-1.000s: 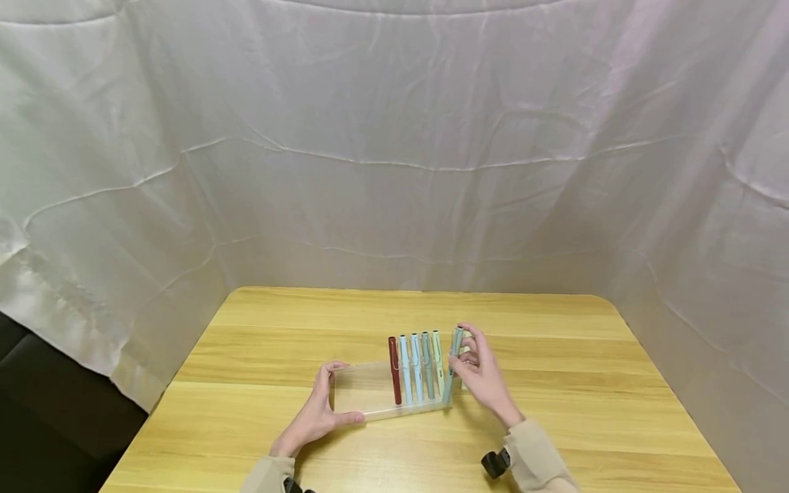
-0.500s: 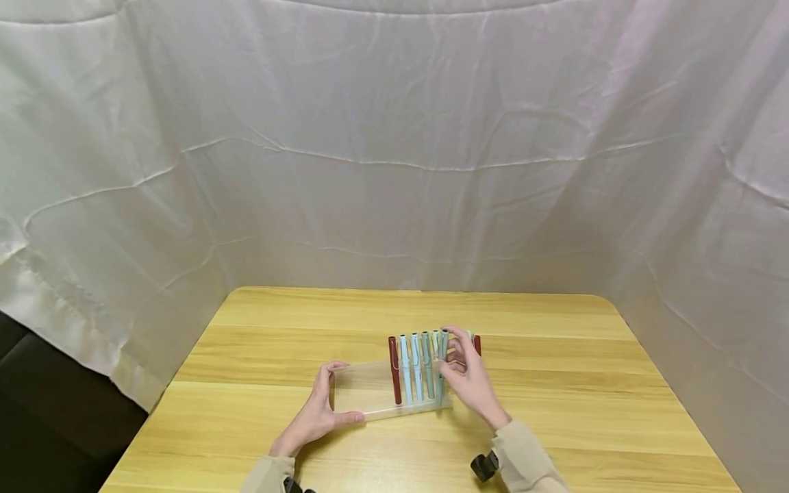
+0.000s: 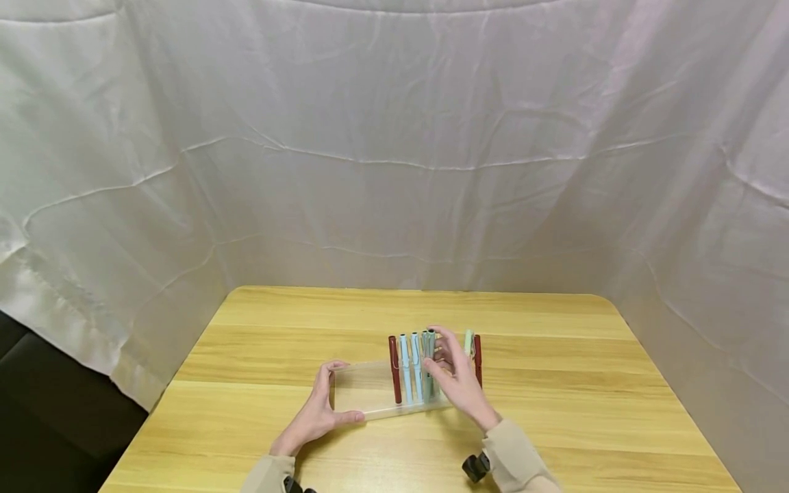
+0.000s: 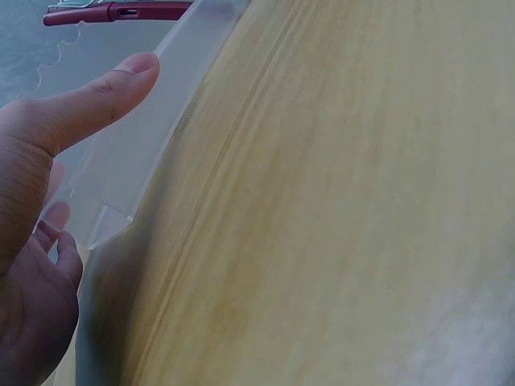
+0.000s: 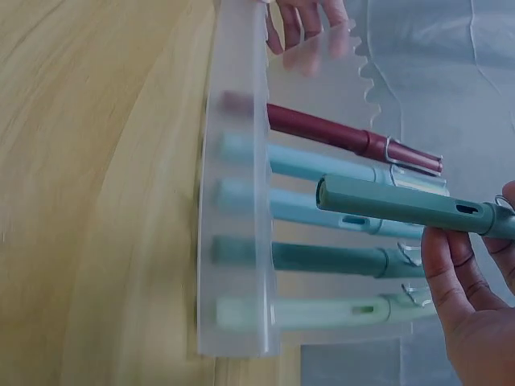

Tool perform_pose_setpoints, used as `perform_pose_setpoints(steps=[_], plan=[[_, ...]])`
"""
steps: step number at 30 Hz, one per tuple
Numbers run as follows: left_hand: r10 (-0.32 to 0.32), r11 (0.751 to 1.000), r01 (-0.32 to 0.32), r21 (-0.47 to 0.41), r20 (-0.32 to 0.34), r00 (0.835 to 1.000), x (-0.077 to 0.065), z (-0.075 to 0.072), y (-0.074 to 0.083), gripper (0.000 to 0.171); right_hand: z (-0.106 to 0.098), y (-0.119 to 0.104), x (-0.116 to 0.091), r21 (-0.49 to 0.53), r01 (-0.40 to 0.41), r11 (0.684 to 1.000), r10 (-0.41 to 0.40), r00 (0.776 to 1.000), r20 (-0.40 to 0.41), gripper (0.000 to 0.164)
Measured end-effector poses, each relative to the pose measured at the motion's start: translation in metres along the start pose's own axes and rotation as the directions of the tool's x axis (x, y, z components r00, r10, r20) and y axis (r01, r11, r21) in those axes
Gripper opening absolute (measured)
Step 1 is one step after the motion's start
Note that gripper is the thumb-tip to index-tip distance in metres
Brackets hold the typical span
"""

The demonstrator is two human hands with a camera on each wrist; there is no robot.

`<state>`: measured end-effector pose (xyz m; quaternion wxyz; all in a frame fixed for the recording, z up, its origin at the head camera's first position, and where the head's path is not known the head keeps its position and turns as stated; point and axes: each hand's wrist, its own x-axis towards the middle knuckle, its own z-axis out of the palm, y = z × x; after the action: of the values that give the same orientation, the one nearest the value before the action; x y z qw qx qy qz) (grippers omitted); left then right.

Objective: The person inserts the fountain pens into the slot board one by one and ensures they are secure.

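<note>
A clear plastic pen rack (image 3: 364, 390) stands on the table, its left end gripped by my left hand (image 3: 317, 407), thumb on the front and fingers behind. Resting in the rack are a dark red pen (image 3: 395, 370), two light blue pens (image 5: 322, 165), a teal pen (image 5: 322, 259) and a pale green pen (image 5: 330, 312). My right hand (image 3: 459, 380) pinches another teal pen (image 5: 402, 205) by its clip end, in front of the racked pens. In the head view this hand hides the pale green racked pen.
Right of the rack, beyond my right hand, are another pale green pen (image 3: 469, 340) and another dark red pen (image 3: 477, 356). The wooden table (image 3: 585, 411) is bordered at the back and sides by a pale curtain (image 3: 394, 205).
My right hand has carried the teal pen leftward, from the rack's right end to the racked teal pen. The pens at the right have come into view. My left hand stays put.
</note>
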<state>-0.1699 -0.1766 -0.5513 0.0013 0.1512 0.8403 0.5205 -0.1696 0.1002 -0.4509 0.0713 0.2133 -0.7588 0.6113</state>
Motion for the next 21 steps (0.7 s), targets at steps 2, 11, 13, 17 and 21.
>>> perform_pose_setpoints(steps=[2,11,13,17,21], plan=[[-0.001,1.000,0.001,0.003,0.000,1.000,0.000,0.000,0.000,0.098,0.002,0.000,0.000,0.006,0.003,1.000,-0.003,1.000,0.004,0.052],[0.000,1.000,0.000,0.003,-0.007,1.000,0.000,0.000,-0.001,0.099,0.012,0.000,0.001,-0.006,0.039,0.999,-0.039,0.999,0.029,0.053],[-0.001,1.000,0.001,0.004,-0.008,1.000,0.000,0.000,-0.001,0.099,0.015,-0.001,0.001,-0.010,0.050,0.999,-0.050,0.998,0.033,0.053],[-0.001,1.000,0.001,0.006,-0.008,1.000,0.000,0.000,-0.001,0.099,0.019,0.001,0.001,-0.018,0.055,0.998,-0.055,0.998,0.037,0.053],[0.001,1.000,-0.001,0.010,-0.013,1.000,0.000,0.000,-0.001,0.098,0.023,0.007,0.001,-0.033,0.075,0.997,-0.073,0.997,0.036,0.054]])
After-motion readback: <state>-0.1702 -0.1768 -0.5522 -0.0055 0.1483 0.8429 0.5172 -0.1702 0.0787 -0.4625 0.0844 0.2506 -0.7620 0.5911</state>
